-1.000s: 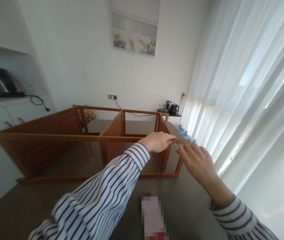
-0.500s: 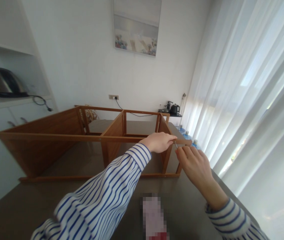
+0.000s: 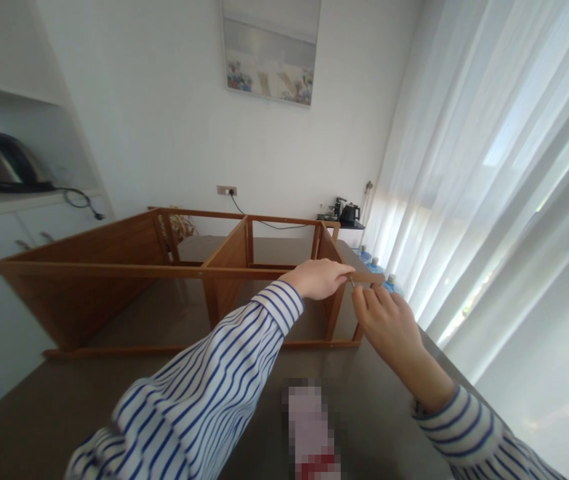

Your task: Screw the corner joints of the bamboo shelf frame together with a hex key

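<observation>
A long brown wooden shelf frame (image 3: 129,280) with open compartments lies on its side on the dark grey tabletop (image 3: 64,400), its thin top rail running toward the sheer white curtains (image 3: 504,167) on the right. The left hand (image 3: 320,278) rests on that rail near its right end, fingers curled over the wood, while the right hand (image 3: 387,320) just beside it pinches a small thin metal tool (image 3: 352,283) at the rail's corner joint, fingertips closed together on its shaft. I would judge that the tool could slip out of the joint if the rail flexes or the pinch loosens, since the frame is light and braced only by one hand.
</observation>
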The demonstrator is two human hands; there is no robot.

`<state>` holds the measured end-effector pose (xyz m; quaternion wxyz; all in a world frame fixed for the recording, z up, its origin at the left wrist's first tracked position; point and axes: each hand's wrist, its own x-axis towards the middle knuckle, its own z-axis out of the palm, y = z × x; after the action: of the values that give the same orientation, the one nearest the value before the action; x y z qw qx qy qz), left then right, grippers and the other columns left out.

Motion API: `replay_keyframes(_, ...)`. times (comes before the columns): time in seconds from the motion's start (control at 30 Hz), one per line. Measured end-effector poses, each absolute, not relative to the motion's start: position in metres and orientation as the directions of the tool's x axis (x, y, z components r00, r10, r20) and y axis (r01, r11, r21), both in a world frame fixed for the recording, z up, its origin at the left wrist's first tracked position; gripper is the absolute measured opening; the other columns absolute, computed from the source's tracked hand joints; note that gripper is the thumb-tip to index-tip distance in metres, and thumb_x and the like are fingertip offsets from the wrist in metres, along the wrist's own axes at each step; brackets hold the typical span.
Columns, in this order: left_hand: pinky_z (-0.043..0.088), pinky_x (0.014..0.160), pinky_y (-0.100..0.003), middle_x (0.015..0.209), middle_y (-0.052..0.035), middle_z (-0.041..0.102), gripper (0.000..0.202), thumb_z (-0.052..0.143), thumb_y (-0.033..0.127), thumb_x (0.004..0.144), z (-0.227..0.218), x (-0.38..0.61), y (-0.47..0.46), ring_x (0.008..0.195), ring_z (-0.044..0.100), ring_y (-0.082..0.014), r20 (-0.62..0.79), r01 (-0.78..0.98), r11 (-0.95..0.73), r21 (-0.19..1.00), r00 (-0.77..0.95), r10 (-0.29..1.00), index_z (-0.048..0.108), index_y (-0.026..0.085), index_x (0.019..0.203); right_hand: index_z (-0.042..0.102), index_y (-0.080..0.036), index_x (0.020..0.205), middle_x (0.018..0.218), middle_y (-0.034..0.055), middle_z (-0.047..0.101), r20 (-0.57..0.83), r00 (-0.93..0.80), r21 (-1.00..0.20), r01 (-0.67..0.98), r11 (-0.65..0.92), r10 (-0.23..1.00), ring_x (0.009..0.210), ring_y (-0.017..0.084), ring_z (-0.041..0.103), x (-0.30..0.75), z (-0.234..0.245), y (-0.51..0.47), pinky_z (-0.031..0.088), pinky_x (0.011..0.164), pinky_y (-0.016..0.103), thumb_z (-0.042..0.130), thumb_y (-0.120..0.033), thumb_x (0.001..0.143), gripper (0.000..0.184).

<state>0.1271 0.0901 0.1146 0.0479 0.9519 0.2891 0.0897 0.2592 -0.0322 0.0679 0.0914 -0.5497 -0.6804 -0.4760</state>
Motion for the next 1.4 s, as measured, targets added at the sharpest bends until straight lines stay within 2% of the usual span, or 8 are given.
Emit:
replay_keyframes(0.13, 0.038, 0.094, -0.035, 0.136, 0.0012, 0.048, 0.046, 0.024, 0.047, 0.092, 0.115, 0.127, 0.09, 0.118, 0.049, -0.0224, 0.135, 0.539, -0.83, 0.143, 0.82, 0.556, 0.04, 0.035, 0.134, 0.056, -0.014, 0.083, 0.065, 0.0061, 0.056, 0.638, -0.384, 0.551, 0.833, -0.047, 0.668, 0.064, 0.019, 0.047, 0.259, 0.068, -0.031, 0.026, 0.057, 0.034, 0.04, -0.005, 0.086, 0.019)
replay_keyframes(0.3, 0.038, 0.094, -0.034, 0.136, 0.0009, 0.048, 0.047, 0.024, 0.047, 0.092, 0.114, 0.127, 0.091, 0.117, 0.049, -0.0222, 0.138, 0.535, -0.833, 0.142, 0.823, 0.551, 0.041, 0.034, 0.134, 0.053, -0.016, 0.076, 0.061, 0.0047, 0.054, 0.687, -0.323, 0.476, 0.877, -0.067, 0.651, 0.062, 0.017, 0.047, 0.256, 0.064, -0.029, 0.027, 0.058, 0.032, 0.04, -0.005, 0.087, 0.021)
replay_keyframes(0.57, 0.039, 0.093, -0.036, 0.135, 0.0004, 0.049, 0.046, 0.025, 0.047, 0.092, 0.114, 0.127, 0.092, 0.116, 0.05, -0.0232, 0.15, 0.528, -0.837, 0.14, 0.825, 0.545, 0.042, 0.035, 0.133, 0.054, -0.017, 0.082, 0.06, 0.0029, 0.053, 0.76, -0.243, 0.393, 0.911, -0.128, 0.603, 0.061, 0.017, 0.048, 0.252, 0.055, -0.026, 0.027, 0.058, 0.03, 0.042, -0.006, 0.087, 0.016)
replay_keyframes(0.83, 0.039, 0.093, -0.034, 0.135, 0.0009, 0.048, 0.046, 0.025, 0.047, 0.092, 0.114, 0.127, 0.092, 0.117, 0.05, -0.0222, 0.145, 0.533, -0.834, 0.139, 0.823, 0.55, 0.041, 0.035, 0.133, 0.051, -0.018, 0.074, 0.06, 0.0033, 0.053, 0.738, -0.266, 0.385, 0.921, -0.064, 0.621, 0.061, 0.016, 0.048, 0.256, 0.059, -0.027, 0.026, 0.056, 0.03, 0.041, -0.009, 0.088, 0.019)
replay_keyframes(1.2, 0.04, 0.093, -0.035, 0.134, 0.0005, 0.05, 0.045, 0.025, 0.046, 0.092, 0.112, 0.127, 0.094, 0.116, 0.05, -0.0224, 0.163, 0.515, -0.846, 0.138, 0.831, 0.532, 0.042, 0.035, 0.132, 0.054, -0.017, 0.08, 0.057, 0.0028, 0.053, 0.757, -0.241, 0.377, 0.92, -0.106, 0.607, 0.058, 0.017, 0.048, 0.251, 0.057, -0.022, 0.026, 0.056, 0.03, 0.04, -0.006, 0.087, 0.018)
replay_keyframes(1.4, 0.04, 0.093, -0.035, 0.134, 0.0006, 0.05, 0.045, 0.025, 0.046, 0.092, 0.112, 0.127, 0.094, 0.115, 0.051, -0.0224, 0.165, 0.519, -0.845, 0.133, 0.829, 0.535, 0.042, 0.035, 0.132, 0.051, -0.018, 0.072, 0.057, 0.0027, 0.053, 0.762, -0.231, 0.366, 0.924, -0.108, 0.605, 0.058, 0.016, 0.049, 0.254, 0.055, -0.02, 0.026, 0.057, 0.029, 0.042, -0.011, 0.088, 0.02)
